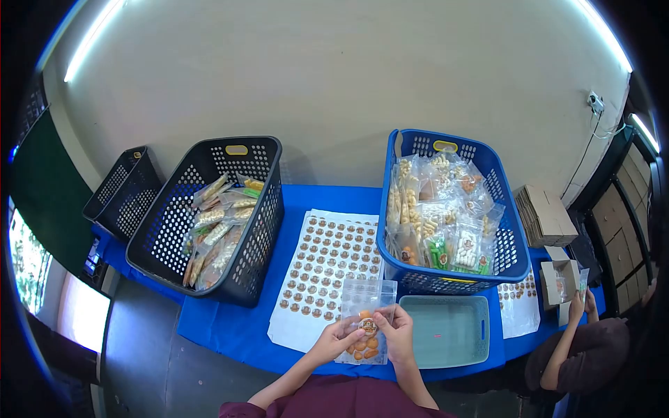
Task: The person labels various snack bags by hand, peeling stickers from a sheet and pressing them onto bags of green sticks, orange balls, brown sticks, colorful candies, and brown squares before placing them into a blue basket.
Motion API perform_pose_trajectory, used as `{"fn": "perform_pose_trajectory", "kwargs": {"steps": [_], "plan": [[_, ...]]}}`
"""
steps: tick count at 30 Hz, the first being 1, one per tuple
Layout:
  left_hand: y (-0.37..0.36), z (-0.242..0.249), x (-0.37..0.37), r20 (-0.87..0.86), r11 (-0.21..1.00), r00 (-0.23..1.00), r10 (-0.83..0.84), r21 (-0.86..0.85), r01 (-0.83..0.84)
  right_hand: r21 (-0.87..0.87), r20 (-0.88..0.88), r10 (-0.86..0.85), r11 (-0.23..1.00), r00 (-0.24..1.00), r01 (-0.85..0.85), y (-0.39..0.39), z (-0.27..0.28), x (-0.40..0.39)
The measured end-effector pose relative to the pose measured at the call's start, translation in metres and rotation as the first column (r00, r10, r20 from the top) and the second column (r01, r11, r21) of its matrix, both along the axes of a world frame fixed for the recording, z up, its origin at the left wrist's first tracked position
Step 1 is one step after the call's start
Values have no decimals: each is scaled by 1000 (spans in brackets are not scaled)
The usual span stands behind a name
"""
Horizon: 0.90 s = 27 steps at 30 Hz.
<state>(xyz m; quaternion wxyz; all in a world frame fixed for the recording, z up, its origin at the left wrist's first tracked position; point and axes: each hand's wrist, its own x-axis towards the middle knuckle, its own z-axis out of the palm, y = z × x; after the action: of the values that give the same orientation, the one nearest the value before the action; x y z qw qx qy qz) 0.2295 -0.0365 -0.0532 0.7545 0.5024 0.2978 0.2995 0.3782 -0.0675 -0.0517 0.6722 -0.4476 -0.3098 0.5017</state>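
Note:
A clear zip bag (361,353) with orange-brown snack pieces is held upright in front of me, above the table's front edge. My left hand (337,341) grips its left side, the thumb on the front near a round brown sticker (368,326). My right hand (397,334) grips the right side, its thumb and finger close to the sticker's upper right edge. Behind the bag lies a white sheet (324,258) printed with rows of round brown stickers. A pale green tray (444,362) stands just right of my right hand.
On the blue table (223,324), a black basket (272,268) and a blue basket (394,262) hold bagged snacks. Another black basket (111,202) stands far left. At right are another sticker sheet (521,317), stacked cardboard (547,216) and an open box (559,279) beside a co-worker's hands (580,306).

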Motion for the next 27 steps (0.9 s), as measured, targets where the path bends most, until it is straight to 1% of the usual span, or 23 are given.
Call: {"fn": "perform_pose_trajectory", "kwargs": {"steps": [2,4,6,9,10,12,15,18,21,22,25,27], "plan": [[-2,11,2,-57,999,998,38,3,-38,-7,-30,13,1000,999,-13,1,0,-1],[2,0,4,-23,995,995,102,7,-102,-10,-94,24,1000,995,-25,4,0,-1],[4,0,6,16,985,985,170,26,-170,1,-13,86,996,996,-86,1,5,-1],[4,-10,9,-22,979,980,200,41,-199,-34,106,141,990,984,-138,-3,0,-1],[3,-8,9,-27,981,982,187,65,-185,-52,146,154,988,977,-148,-4,-1,0],[0,-1,8,-37,980,986,164,117,-159,-43,86,179,984,980,-175,-6,3,3],[-3,-5,7,23,971,979,204,119,-205,-42,36,204,978,978,-203,-8,2,5],[3,-11,-8,-136,994,987,86,72,-77,-35,22,242,970,970,-242,-7,0,5],[3,-13,-11,-23,991,996,91,103,-88,-46,30,281,959,959,-279,-9,-1,6],[5,-16,-13,-49,992,997,56,119,-50,-51,36,292,956,956,-290,-10,-1,7],[-1,-16,-8,-3,992,995,99,77,-99,-84,49,255,965,966,-250,-15,2,5],[-7,-11,-7,-30,989,993,112,104,-108,-98,28,257,962,966,-254,-17,0,11]]}}
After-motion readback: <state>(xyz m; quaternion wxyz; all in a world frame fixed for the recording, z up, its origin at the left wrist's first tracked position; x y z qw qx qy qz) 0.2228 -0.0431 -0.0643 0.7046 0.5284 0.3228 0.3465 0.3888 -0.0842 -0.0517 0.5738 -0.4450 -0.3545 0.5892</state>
